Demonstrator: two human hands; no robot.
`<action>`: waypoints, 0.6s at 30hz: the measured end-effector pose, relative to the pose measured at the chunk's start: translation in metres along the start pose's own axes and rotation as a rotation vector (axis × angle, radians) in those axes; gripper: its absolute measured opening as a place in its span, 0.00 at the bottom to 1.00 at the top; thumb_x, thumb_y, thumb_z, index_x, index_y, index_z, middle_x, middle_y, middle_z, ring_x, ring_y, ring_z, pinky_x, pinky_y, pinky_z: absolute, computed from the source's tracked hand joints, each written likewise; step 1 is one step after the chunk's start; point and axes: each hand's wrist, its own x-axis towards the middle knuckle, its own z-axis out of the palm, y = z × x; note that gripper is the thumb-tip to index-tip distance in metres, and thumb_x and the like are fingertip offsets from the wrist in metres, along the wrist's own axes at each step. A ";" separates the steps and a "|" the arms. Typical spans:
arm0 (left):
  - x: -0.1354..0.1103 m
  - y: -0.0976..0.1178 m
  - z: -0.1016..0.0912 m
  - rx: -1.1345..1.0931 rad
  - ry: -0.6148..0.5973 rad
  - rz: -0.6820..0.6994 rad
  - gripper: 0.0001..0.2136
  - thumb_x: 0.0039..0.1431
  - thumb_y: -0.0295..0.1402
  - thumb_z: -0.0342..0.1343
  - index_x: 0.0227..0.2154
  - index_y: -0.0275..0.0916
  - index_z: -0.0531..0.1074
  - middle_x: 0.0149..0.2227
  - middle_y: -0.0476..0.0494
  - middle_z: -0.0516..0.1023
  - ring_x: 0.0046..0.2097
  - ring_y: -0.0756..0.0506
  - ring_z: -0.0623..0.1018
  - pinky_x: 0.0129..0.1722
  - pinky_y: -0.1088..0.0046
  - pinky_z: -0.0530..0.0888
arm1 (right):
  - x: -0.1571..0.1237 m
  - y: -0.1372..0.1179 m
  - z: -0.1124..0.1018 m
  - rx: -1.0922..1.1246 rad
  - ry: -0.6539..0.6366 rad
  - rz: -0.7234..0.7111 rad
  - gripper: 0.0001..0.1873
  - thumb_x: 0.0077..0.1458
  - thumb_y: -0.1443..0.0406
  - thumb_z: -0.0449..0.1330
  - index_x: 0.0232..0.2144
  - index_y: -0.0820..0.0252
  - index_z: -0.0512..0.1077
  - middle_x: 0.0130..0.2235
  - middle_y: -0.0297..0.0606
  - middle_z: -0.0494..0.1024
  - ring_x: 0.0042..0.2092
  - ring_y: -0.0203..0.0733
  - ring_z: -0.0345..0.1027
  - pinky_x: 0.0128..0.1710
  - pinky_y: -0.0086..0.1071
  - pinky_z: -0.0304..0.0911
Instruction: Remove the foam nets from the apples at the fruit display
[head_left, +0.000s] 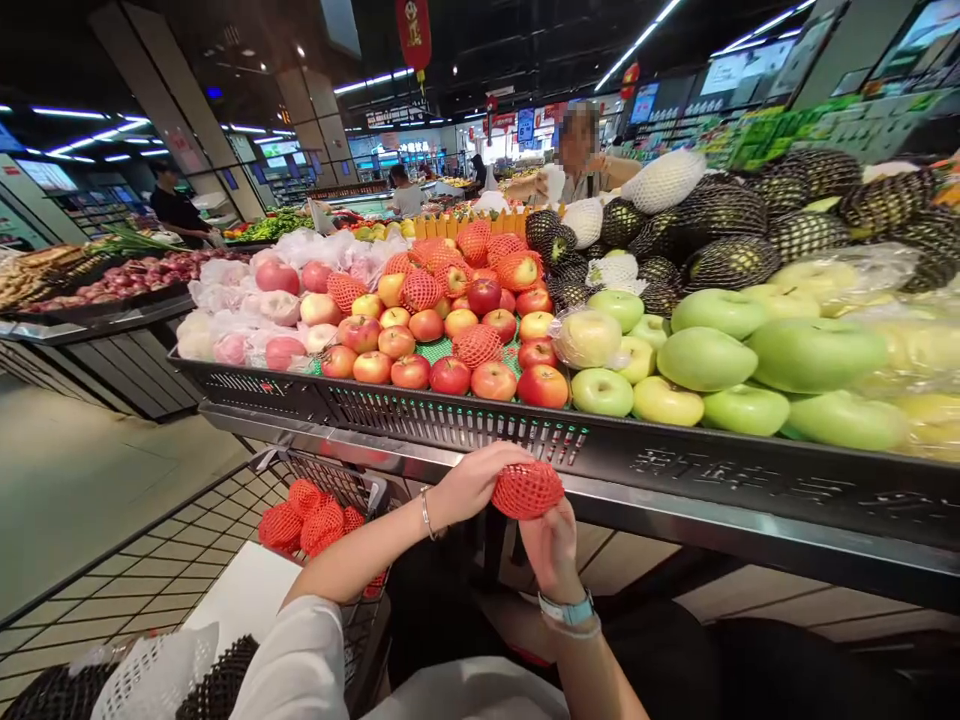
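Note:
Both my hands hold an apple-sized fruit in a red foam net (527, 490), in front of the display's edge. The net covers nearly all of it, and it looks like the netted apples on the stand. My left hand (472, 482), with a bracelet at the wrist, grips its left side and top, fingers curled over. My right hand (551, 548), wearing a light-blue watch (568, 610), closes on it from below and the right. Loose red apples (450, 377) lie in the black display tray (450, 415) just beyond, some in the same red netting.
A shopping cart (112, 545) at left holds several red-netted fruits (311, 517) and black- and white-netted items (154, 675). Green apples (602, 392) and black-netted melons (731, 262) fill the display's right; pink fruit (276, 278) its left. A person (581, 165) stands behind.

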 end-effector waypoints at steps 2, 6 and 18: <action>-0.001 0.003 -0.002 -0.034 -0.032 -0.042 0.18 0.69 0.33 0.36 0.55 0.40 0.67 0.51 0.36 0.75 0.54 0.44 0.73 0.55 0.60 0.71 | 0.005 0.000 0.003 -0.047 -0.013 0.053 0.11 0.43 0.61 0.67 0.34 0.54 0.78 0.39 0.37 0.81 0.41 0.45 0.74 0.46 0.43 0.70; 0.001 0.018 -0.024 0.018 -0.054 0.017 0.26 0.68 0.47 0.34 0.63 0.41 0.57 0.61 0.35 0.65 0.64 0.41 0.63 0.63 0.57 0.61 | 0.013 -0.009 0.011 -0.050 -0.112 0.163 0.17 0.48 0.49 0.62 0.36 0.51 0.77 0.39 0.37 0.81 0.41 0.47 0.76 0.41 0.44 0.73; 0.046 -0.075 -0.238 0.976 0.318 -1.017 0.29 0.51 0.44 0.59 0.51 0.29 0.65 0.53 0.27 0.70 0.55 0.30 0.69 0.55 0.52 0.64 | 0.005 -0.044 0.008 -0.114 -0.268 0.091 0.30 0.40 0.42 0.67 0.46 0.39 0.73 0.50 0.39 0.77 0.38 0.46 0.76 0.31 0.40 0.74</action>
